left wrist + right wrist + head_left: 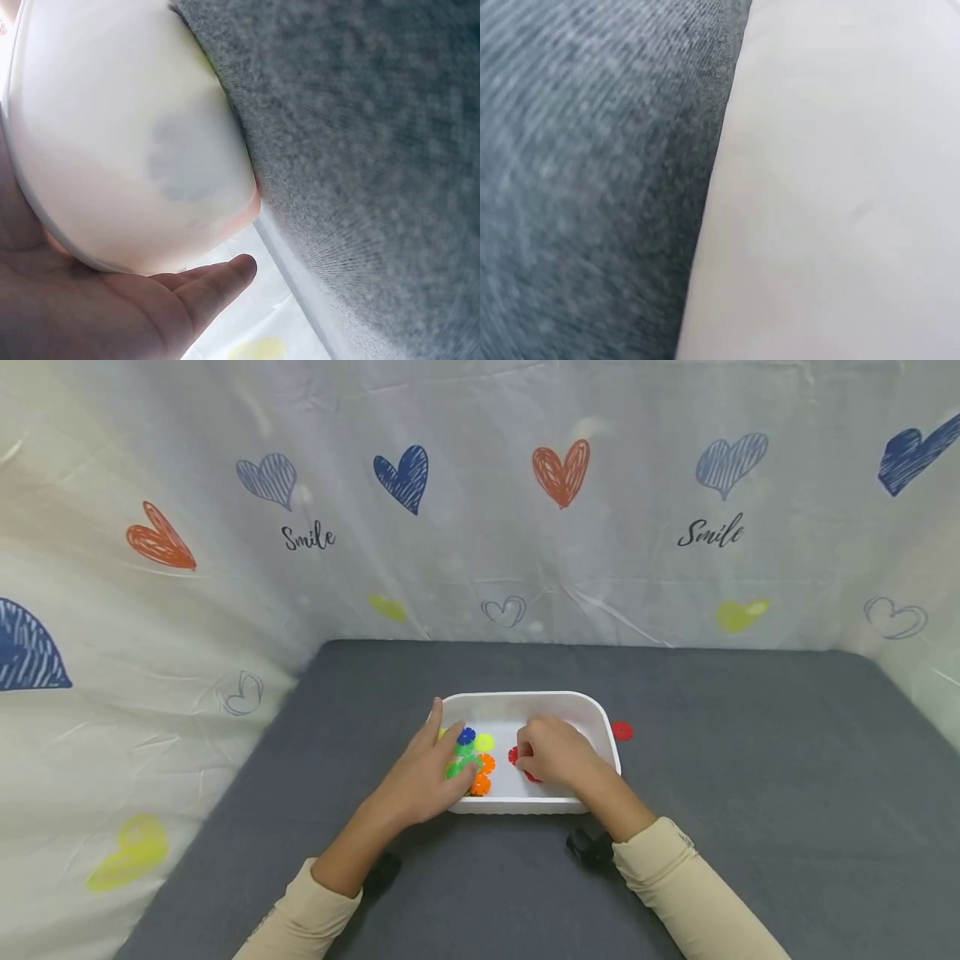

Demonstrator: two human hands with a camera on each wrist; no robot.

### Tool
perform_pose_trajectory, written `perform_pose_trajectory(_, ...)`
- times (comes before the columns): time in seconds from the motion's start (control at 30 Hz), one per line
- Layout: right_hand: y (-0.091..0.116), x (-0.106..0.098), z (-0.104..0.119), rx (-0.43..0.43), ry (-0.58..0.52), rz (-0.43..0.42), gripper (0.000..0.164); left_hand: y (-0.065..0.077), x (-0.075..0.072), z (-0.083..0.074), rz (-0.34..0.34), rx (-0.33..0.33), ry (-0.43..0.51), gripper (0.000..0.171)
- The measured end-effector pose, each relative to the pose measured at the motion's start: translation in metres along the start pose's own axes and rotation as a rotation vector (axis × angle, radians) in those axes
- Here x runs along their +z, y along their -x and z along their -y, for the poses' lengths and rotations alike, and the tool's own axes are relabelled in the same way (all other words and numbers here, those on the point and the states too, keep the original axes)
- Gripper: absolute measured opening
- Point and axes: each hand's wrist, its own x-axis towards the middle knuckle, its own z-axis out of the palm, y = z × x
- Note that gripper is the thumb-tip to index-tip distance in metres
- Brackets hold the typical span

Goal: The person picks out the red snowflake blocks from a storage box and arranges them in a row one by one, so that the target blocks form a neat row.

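A white plastic tray (517, 803) holds several small flower-shaped discs. Over its left end lies my left hand (423, 777), fingers spread, with the thumb above the green discs (453, 768) and orange discs (481, 785). In the left wrist view, the left hand (112, 307) rests along the rim of the tray (97, 150). My right hand (558, 752) reaches into the tray with curled fingers, and its fingertips pinch at the red discs (513, 755); the exact grip is partly hidden. Only the tray's outer wall (825, 195) and cloth show in the right wrist view.
A loose red disc (622, 730) lies on the grey cloth (750, 760) just right of the tray. Inside are also a blue disc (467, 736) and a yellow disc (484, 742). A printed white curtain (480, 552) hangs behind and to the left.
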Motion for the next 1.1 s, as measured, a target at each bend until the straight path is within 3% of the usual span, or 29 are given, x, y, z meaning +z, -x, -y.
perform_pose_trajectory(0.23,0.0,0.0,-0.005,0.06,-0.066,0.038,0.022,0.0,0.001,0.0,-0.01,-0.008,-0.003,0.073)
perform_pose_trajectory(0.5,0.001,-0.005,-0.01,-0.002,-0.156,0.087,0.023,0.0,0.001,-0.001,-0.005,-0.012,0.007,0.073)
perform_pose_trajectory(0.83,0.002,-0.01,-0.009,-0.016,-0.296,0.062,0.019,0.001,0.001,0.001,-0.009,-0.001,0.012,0.072)
perform_pose_trajectory(1.1,0.003,-0.012,-0.012,-0.058,-0.336,0.06,0.017,0.001,0.001,0.0,-0.015,-0.005,0.007,0.072)
